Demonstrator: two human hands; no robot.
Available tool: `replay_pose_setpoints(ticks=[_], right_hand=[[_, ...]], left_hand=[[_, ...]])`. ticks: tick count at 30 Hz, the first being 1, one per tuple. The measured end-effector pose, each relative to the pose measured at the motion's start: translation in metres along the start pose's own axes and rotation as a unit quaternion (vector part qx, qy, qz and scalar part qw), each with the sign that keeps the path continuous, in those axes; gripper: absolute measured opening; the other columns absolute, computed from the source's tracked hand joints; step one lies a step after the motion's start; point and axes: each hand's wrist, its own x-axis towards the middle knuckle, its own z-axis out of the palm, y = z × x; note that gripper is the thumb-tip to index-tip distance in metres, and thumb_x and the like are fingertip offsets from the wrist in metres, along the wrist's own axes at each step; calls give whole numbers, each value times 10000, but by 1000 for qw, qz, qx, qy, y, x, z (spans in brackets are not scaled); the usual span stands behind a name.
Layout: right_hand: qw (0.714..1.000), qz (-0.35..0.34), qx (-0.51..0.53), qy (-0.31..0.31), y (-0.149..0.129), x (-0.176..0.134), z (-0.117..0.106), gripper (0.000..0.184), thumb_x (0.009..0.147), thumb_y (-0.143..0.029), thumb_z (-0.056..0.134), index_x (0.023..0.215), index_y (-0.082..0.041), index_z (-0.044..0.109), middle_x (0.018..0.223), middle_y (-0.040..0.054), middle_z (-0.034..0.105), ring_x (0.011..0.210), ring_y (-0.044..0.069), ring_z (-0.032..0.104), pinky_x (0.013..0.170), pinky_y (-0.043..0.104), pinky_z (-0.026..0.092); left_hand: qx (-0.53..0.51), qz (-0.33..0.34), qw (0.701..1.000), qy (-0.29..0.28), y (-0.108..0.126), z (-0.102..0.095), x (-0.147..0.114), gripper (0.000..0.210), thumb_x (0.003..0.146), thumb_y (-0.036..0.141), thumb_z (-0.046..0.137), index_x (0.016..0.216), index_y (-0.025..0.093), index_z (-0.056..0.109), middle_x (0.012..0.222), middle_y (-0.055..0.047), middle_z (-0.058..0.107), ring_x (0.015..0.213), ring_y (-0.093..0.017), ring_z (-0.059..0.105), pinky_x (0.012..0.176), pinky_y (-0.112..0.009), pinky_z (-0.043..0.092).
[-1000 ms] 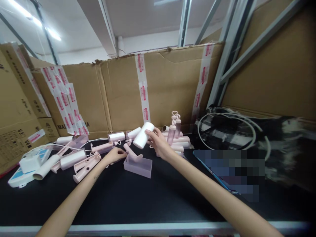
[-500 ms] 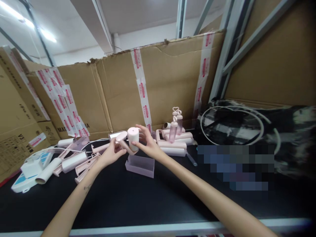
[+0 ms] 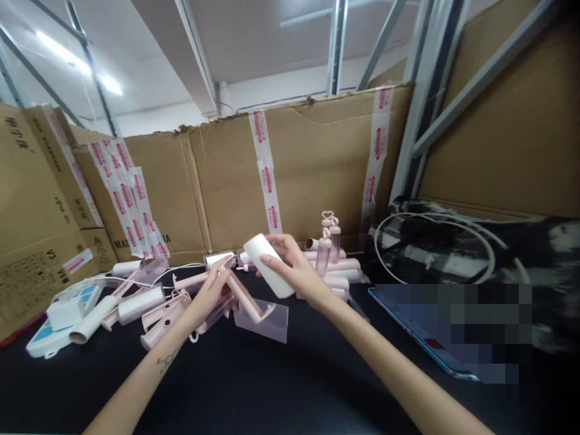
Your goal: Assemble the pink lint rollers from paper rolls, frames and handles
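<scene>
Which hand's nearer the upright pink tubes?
Right. The right hand, holding a white roll, is just left of the upright pink tubes; the left hand, holding a pink frame, is farther left.

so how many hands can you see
2: the left hand, holding a pink handle, and the right hand, gripping a white roll. Some fingers are partly hidden; no other hands show.

On the left of the table (image 3: 272, 399) lay the power strip (image 3: 38, 346), rolls (image 3: 140, 303) to its right. Mid-table, the roller frame (image 3: 244, 296) in the left hand (image 3: 216, 285) hung before the tray (image 3: 277, 326). Tubes (image 3: 323, 257) stood farther right, then the phone (image 3: 421, 331), with the cardboard panel (image 3: 226, 181) behind.
</scene>
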Motion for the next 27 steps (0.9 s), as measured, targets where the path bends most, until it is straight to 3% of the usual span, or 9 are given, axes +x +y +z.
replay_pose_setpoints(ticks=[2,5,9,14,18,21,24,27], right_hand=[[998,52,2,-39,1,2,-3,414,744,-395,638,1087,-186,537,1024,86,625,943,234,594,818,399,470],[994,80,-6,-75,10,3,-2,320,676,-372,700,916,-175,623,989,69,644,945,230,593,832,380,457],[988,116,41,-97,22,-1,5,352,674,-392,699,936,-164,638,973,65,650,891,208,605,768,336,475],[987,91,68,-111,30,-2,15,353,700,-404,680,947,-157,628,995,64,636,918,202,592,794,329,463],[991,43,11,-125,36,-1,28,355,704,-425,678,946,-172,615,991,55,628,936,215,574,867,378,424],[991,66,16,-119,38,0,30,435,722,-482,646,1043,-196,574,1065,60,599,980,217,550,883,380,414],[982,141,106,-69,41,1,17,475,798,-601,469,1061,-210,532,1012,50,596,908,185,573,761,317,465],[975,195,97,-52,47,-3,3,537,786,-685,384,841,-182,566,725,22,583,645,138,555,514,229,419]], left_hand=[[14,-18,1000,-21,2,2,-2,601,816,523,435,1321,245,264,646,18,552,479,-150,570,370,-224,447],[25,-19,999,-25,4,6,-7,456,813,464,475,1196,252,347,797,-10,574,604,-161,608,436,-248,503],[-30,-17,998,-55,5,6,-9,339,776,397,563,985,232,353,993,-34,535,743,-169,612,500,-297,542],[-57,-45,995,-74,7,-1,-9,377,723,351,652,899,205,352,953,-29,543,770,-159,619,605,-302,546],[-2,-75,997,-3,13,4,-11,537,657,396,709,1043,226,374,945,-29,553,659,-148,614,510,-292,542],[10,-74,997,3,16,9,-11,600,652,419,707,1156,240,435,999,-55,564,672,-175,626,483,-299,546],[-31,-78,996,-4,13,7,-10,465,701,442,659,1078,208,522,961,-58,592,722,-190,636,505,-291,557],[-115,-79,990,12,10,1,-7,410,751,426,622,1075,202,508,961,-65,615,765,-195,645,572,-317,573]])
